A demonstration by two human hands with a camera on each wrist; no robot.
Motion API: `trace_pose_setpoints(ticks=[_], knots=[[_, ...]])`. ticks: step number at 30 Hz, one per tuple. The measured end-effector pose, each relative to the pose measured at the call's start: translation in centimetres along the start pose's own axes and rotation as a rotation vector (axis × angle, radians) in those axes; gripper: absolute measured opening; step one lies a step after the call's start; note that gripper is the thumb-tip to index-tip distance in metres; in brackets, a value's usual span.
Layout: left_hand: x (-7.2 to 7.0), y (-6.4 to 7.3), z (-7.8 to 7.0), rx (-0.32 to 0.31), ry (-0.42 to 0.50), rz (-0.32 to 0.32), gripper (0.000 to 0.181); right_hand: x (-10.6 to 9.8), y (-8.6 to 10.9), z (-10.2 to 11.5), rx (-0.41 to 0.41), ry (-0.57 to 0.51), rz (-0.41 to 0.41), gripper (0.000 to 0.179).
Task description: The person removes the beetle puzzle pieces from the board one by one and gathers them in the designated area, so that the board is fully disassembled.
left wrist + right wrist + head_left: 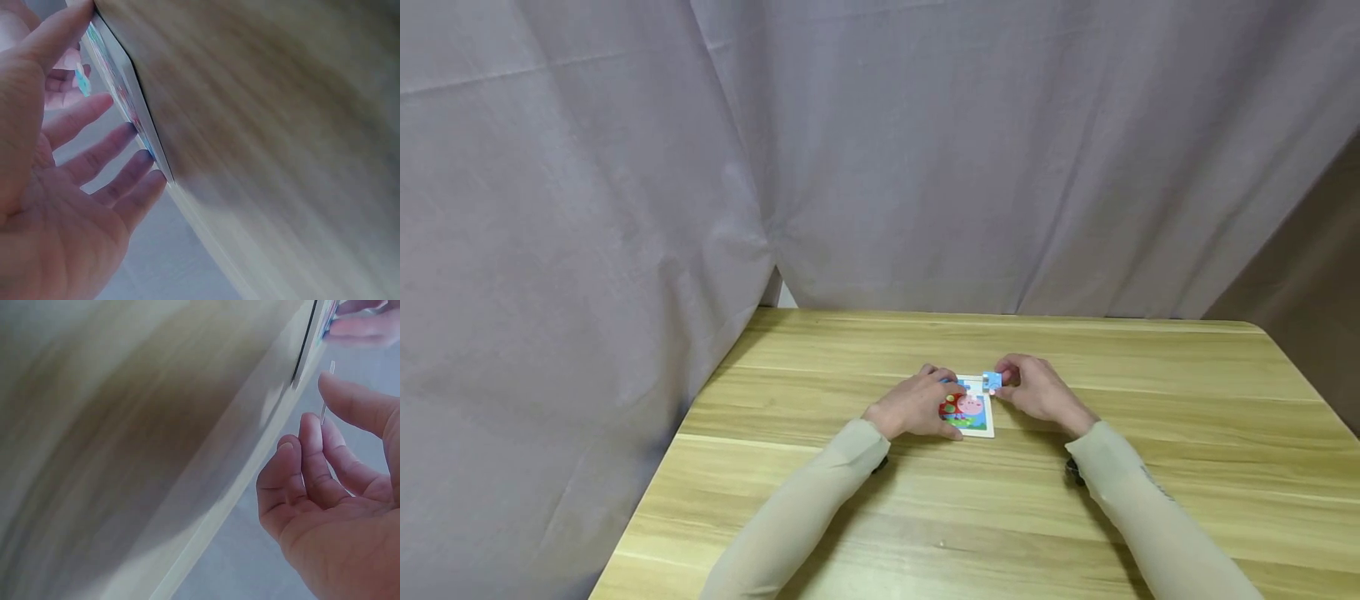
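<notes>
A small picture puzzle board (pixel 990 421) with a white rim lies flat on the table, showing a pink cartoon pig in red clothing. My left hand (pixel 921 404) rests over its left part and hides some of the picture. In the left wrist view the fingers (pixel 94 156) are spread and fairly straight, their tips along one edge of the board, the thumb at the opposite edge. Between thumb and fingers my right hand (pixel 1036 388) pinches a light-blue puzzle piece (pixel 992 382) at the board's upper right corner. The thin piece shows edge-on in the right wrist view.
The board lies on a wood-grain table (pixel 850 342). Behind the table and along its left side hangs a grey curtain (pixel 910 167). Pale sleeves (pixel 805 508) cover both forearms, reaching in from the near side.
</notes>
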State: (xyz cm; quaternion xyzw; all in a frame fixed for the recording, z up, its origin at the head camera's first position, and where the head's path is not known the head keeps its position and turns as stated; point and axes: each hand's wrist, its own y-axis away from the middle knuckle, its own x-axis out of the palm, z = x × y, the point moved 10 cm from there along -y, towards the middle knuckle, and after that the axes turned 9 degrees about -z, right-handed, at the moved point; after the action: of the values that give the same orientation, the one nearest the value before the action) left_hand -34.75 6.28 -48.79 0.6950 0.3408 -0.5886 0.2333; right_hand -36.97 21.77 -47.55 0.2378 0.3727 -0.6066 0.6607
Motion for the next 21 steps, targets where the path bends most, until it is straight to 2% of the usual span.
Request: trace_pose_setpoints(ticks=[10, 14, 21], knots=[[-0.1, 0.1, 0.5, -0.003, 0.009, -0.027, 0.078, -2.3, 1.2, -2.0, 0.007, 0.008, -0.045, 0.030], [-0.5, 0.4, 1.2, -0.030, 0.042, -0.040, 0.082, -3.2, 1.6, -2.8, 0.008, 0.019, -0.057, 0.031], [-0.7, 0.6, 2.8, -0.087, 0.008, -0.036, 0.095, -4.8, 2.3, -4.8, 0.022, 0.050, -0.073, 0.029]])
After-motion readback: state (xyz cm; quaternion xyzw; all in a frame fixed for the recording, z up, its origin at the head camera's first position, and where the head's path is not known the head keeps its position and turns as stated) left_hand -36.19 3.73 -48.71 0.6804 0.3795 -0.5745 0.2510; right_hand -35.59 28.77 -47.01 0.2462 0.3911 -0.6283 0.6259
